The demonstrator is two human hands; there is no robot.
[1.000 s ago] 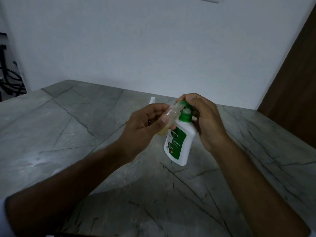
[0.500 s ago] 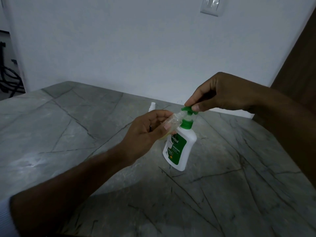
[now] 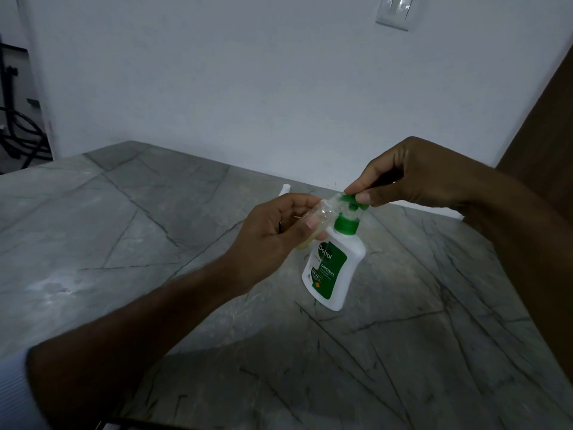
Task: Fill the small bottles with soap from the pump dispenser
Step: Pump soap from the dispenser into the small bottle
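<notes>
Standing near the far edge of the grey veined tabletop (image 3: 124, 231), toward its far right corner, a white pump dispenser (image 3: 333, 271) with a green label is seen upright, its base on the stone. A green collar sits at its neck, and above it the green pump head (image 3: 353, 201) is raised on its stem. The pump head is pinched by the right hand (image 3: 412, 178), whose thumb and forefinger are curled onto its top from the right, the remaining fingers being folded in behind them.

A small clear bottle (image 3: 319, 214) is gripped by the left hand (image 3: 276, 240), with the thumb across its near side and the fingers wrapped behind it. The bottle is tilted, its mouth brought up against the spout of the pump head on the left side, and a pale yellowish liquid is visible in its lower part. Whether soap is passing from the spout cannot be told.

A small white object (image 3: 283, 190) is partly hidden behind the left hand, close to the far edge of the tabletop; what it is cannot be made out. A white wall (image 3: 248, 88) with a light switch plate (image 3: 398, 10) is seen beyond that edge.
</notes>
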